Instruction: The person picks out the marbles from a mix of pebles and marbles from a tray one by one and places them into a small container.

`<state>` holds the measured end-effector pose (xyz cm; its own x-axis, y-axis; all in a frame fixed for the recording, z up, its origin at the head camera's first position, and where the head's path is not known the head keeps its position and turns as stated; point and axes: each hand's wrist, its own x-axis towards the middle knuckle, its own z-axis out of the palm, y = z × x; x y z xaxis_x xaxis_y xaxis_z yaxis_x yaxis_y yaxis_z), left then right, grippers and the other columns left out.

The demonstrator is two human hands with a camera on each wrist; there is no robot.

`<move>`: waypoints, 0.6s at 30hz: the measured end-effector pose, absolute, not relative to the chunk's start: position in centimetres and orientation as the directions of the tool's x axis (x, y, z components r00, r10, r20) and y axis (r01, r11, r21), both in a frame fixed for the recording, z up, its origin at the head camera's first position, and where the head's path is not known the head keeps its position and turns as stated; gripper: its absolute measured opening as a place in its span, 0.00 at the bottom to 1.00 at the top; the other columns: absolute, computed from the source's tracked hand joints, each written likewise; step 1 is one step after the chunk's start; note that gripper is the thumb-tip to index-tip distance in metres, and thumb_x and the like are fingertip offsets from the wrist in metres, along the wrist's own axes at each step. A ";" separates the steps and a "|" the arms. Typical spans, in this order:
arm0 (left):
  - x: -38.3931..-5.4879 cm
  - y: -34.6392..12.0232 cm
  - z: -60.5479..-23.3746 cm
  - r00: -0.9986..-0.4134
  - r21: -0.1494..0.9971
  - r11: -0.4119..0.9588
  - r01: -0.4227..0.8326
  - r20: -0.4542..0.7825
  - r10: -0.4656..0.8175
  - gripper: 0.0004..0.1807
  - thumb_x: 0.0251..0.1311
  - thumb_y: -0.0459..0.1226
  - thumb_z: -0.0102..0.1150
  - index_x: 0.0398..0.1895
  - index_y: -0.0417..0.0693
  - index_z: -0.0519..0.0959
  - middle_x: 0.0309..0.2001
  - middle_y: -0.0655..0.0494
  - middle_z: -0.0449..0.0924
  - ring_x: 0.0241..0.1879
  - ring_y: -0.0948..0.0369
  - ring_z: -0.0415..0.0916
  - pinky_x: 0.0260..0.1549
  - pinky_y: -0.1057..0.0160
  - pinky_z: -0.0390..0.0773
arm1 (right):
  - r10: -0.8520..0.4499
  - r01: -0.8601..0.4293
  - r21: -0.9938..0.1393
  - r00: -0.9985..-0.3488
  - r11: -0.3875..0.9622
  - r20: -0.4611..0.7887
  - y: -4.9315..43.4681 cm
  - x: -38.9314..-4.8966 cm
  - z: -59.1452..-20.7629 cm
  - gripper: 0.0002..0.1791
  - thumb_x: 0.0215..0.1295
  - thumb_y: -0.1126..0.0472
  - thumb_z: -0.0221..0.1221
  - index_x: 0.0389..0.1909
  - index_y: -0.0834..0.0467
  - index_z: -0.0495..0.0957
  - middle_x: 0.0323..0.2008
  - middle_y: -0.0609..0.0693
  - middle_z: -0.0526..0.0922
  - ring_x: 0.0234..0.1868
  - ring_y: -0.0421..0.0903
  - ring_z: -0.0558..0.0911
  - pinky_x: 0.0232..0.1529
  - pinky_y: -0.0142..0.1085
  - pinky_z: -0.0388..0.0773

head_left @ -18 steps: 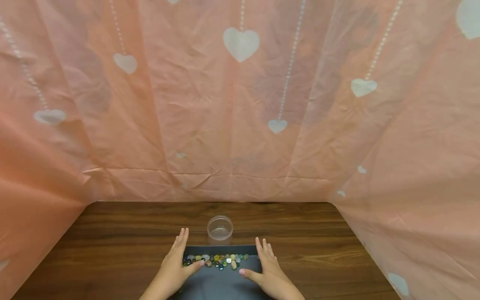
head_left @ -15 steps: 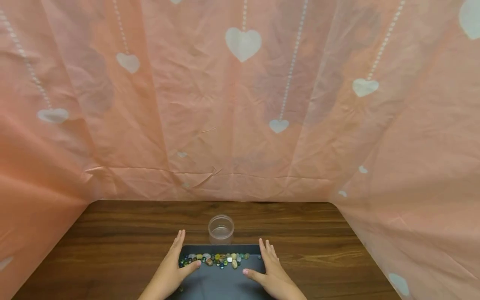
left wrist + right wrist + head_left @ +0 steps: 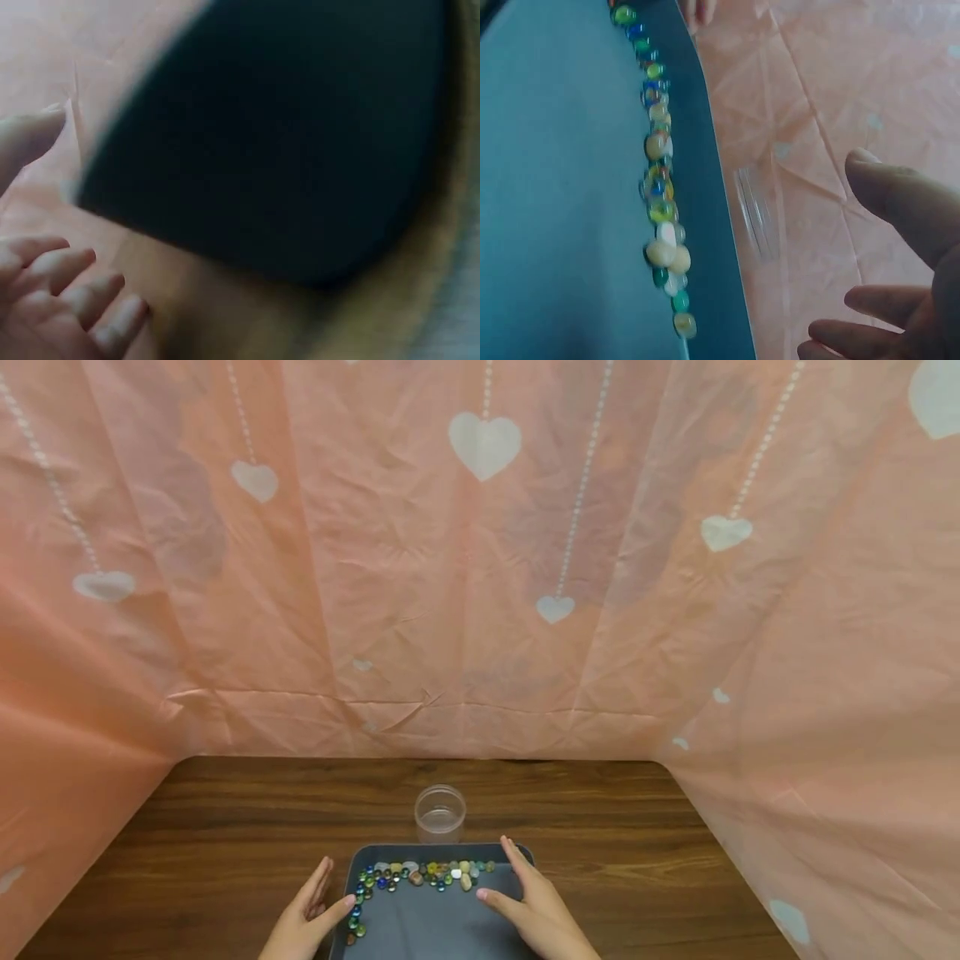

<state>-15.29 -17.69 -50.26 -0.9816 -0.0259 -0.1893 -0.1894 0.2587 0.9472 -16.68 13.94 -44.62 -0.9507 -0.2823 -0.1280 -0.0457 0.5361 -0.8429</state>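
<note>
A dark grey tray (image 3: 442, 927) lies at the table's near side, with glass marbles (image 3: 360, 906) along its left wall and polished pebbles (image 3: 465, 881) mixed with marbles along its far wall. My left hand (image 3: 300, 918) is at the tray's left side, thumb tip by the rim, holding nothing. In the left wrist view, the left hand (image 3: 52, 300) appears beside the dark, blurred tray (image 3: 277, 135). Over the tray's right side, my right hand (image 3: 536, 906) has its fingers extended and thumb spread inward. The right wrist view shows that hand (image 3: 907, 202) apart from the row of stones (image 3: 660, 251).
A clear round plastic container (image 3: 440, 817) stands just beyond the tray's far wall. The brown wooden table (image 3: 615, 843) extends to both sides. Pink cloth (image 3: 405, 568) with white hearts hangs behind it and along both sides.
My left hand has moved left and toward me, uncovering the tray's left wall and the marbles there. The right hand has shifted slightly left over the tray's right corner.
</note>
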 end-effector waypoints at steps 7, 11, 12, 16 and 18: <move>-14.6 -17.0 -52.1 -0.986 0.985 0.120 -0.125 -0.110 -0.127 0.39 0.57 0.42 0.61 0.68 0.35 0.56 0.66 0.38 0.58 0.64 0.50 0.61 0.55 0.67 0.72 | -0.312 -0.084 -0.895 -0.948 0.439 -0.064 11.7 -16.6 -44.4 0.40 0.57 0.39 0.58 0.67 0.52 0.61 0.66 0.62 0.63 0.63 0.66 0.65 0.56 0.57 0.69; -14.4 -16.5 -52.7 -0.982 0.995 0.033 -0.094 -0.088 -0.166 0.35 0.56 0.39 0.62 0.64 0.34 0.63 0.63 0.39 0.64 0.54 0.70 0.71 0.46 0.80 0.72 | -0.320 -0.170 -0.888 -0.947 0.426 0.028 10.1 -17.0 -44.6 0.31 0.58 0.44 0.60 0.61 0.53 0.71 0.56 0.59 0.76 0.54 0.59 0.76 0.50 0.48 0.77; -14.4 -16.4 -52.9 -0.981 0.996 0.015 -0.083 -0.079 -0.175 0.34 0.55 0.38 0.62 0.63 0.33 0.64 0.62 0.39 0.65 0.51 0.74 0.72 0.44 0.81 0.72 | -0.314 -0.202 -0.884 -0.947 0.422 0.066 9.7 -17.2 -44.7 0.28 0.58 0.46 0.61 0.58 0.53 0.73 0.54 0.58 0.78 0.52 0.57 0.78 0.50 0.45 0.78; -14.3 -16.0 -53.2 -0.977 0.998 -0.005 -0.064 -0.064 -0.203 0.31 0.54 0.37 0.63 0.60 0.33 0.68 0.59 0.40 0.69 0.45 0.79 0.73 0.43 0.79 0.74 | -0.268 -0.301 -0.871 -0.941 0.387 0.206 8.3 -18.1 -45.2 0.20 0.57 0.53 0.63 0.49 0.56 0.80 0.44 0.56 0.84 0.44 0.49 0.83 0.44 0.33 0.80; -14.3 -15.9 -53.2 -0.975 0.997 0.003 -0.079 -0.077 -0.210 0.30 0.54 0.38 0.63 0.59 0.34 0.70 0.58 0.41 0.71 0.44 0.79 0.74 0.43 0.79 0.74 | -0.255 -0.332 -0.870 -0.934 0.364 0.249 7.7 -18.4 -45.5 0.17 0.56 0.55 0.63 0.45 0.58 0.82 0.44 0.54 0.84 0.43 0.44 0.83 0.42 0.28 0.80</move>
